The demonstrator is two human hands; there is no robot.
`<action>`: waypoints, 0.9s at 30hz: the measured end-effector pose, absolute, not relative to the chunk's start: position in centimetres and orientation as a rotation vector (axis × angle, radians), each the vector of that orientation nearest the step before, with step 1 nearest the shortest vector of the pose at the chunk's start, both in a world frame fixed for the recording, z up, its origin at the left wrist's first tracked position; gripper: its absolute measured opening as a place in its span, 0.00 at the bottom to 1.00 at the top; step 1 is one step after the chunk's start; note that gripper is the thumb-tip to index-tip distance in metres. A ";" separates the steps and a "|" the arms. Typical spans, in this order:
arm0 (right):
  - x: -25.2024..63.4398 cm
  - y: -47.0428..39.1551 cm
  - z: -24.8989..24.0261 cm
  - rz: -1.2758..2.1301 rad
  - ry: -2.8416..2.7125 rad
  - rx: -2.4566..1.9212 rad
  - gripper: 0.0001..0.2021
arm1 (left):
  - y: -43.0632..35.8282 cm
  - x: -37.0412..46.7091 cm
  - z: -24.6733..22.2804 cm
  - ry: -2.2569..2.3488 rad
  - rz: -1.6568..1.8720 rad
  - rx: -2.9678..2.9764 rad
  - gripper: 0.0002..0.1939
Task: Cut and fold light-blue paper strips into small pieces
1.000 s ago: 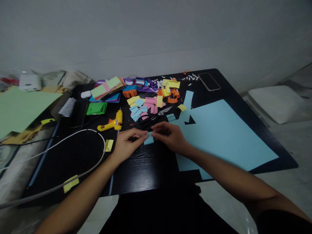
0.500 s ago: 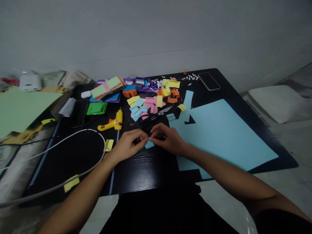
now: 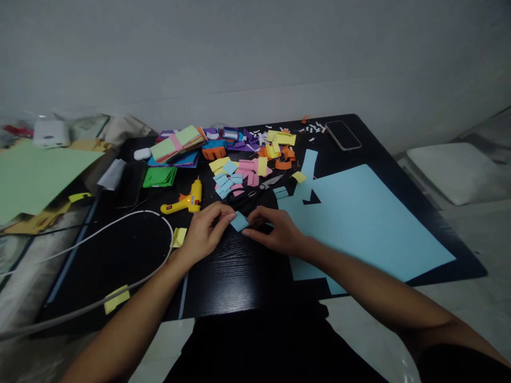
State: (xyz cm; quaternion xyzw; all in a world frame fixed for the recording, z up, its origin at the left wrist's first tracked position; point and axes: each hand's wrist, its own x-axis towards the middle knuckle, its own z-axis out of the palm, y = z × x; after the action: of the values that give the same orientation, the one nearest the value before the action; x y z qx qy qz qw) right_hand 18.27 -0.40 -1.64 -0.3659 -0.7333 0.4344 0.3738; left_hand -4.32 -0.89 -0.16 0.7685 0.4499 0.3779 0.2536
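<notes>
A small light-blue piece of paper (image 3: 239,222) is held between my two hands, just above the black table. My left hand (image 3: 208,227) pinches its left corner between thumb and fingers. On the other side, the thumb and curled fingers of my right hand (image 3: 273,227) close on its right edge. Behind the hands lie black-handled scissors (image 3: 271,182), blades pointing right. Several folded light-blue paper pieces (image 3: 224,186) rest beyond them, beside pink paper pieces (image 3: 250,169). To the right a large light-blue sheet (image 3: 371,218) lies partly under my right forearm.
A yellow glue gun (image 3: 186,199) lies left of the scissors. A white cable (image 3: 170,229) loops across the table's left part. Green folded papers (image 3: 159,176), a stack of coloured papers (image 3: 178,144) and a phone (image 3: 343,134) lie toward the back. A white stool (image 3: 457,173) stands right.
The light-blue paper piece has turned up and shows its flat face more. My hands have moved slightly apart, the left one a little leftward.
</notes>
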 end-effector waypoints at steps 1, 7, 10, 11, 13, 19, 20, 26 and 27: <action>18.3 -0.4 -1.7 1.105 -1.861 -0.951 0.09 | -0.9 -4.3 -0.2 1.220 1.041 2.089 0.06; 18.3 -0.1 -1.6 1.132 -1.746 -0.982 0.07 | -1.3 -3.9 -0.3 1.256 1.132 2.049 0.06; 18.2 -0.1 -1.6 1.147 -1.659 -0.979 0.09 | -1.4 -3.8 -0.4 1.275 1.154 2.013 0.06; 18.2 -0.2 -1.7 1.157 -1.625 -0.977 0.09 | -1.3 -3.7 -0.5 1.277 1.160 1.998 0.06; 18.0 -0.2 -1.8 1.186 -1.547 -0.969 0.11 | -1.3 -3.6 -0.6 1.273 1.172 1.960 0.06; 17.7 -0.2 -1.8 1.292 -1.376 -0.959 0.20 | -1.4 -3.5 -0.6 1.275 1.178 1.808 0.07; 17.7 -0.2 -1.8 1.300 -1.371 -0.957 0.20 | -1.4 -3.5 -0.5 1.272 1.183 1.790 0.07; 17.6 -0.3 -1.7 1.370 -1.461 -0.985 0.17 | -1.6 -2.8 -0.6 1.247 1.203 1.693 0.07; 17.6 -0.3 -1.7 1.414 -1.506 -0.996 0.16 | -1.6 -2.7 -0.6 1.244 1.201 1.673 0.07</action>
State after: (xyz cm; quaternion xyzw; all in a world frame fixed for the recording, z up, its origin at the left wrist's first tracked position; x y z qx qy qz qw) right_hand 17.62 -0.27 -1.69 -0.3958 -0.5985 0.5620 0.4115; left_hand -2.70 -1.65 -0.57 0.6488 0.4825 0.4659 0.3595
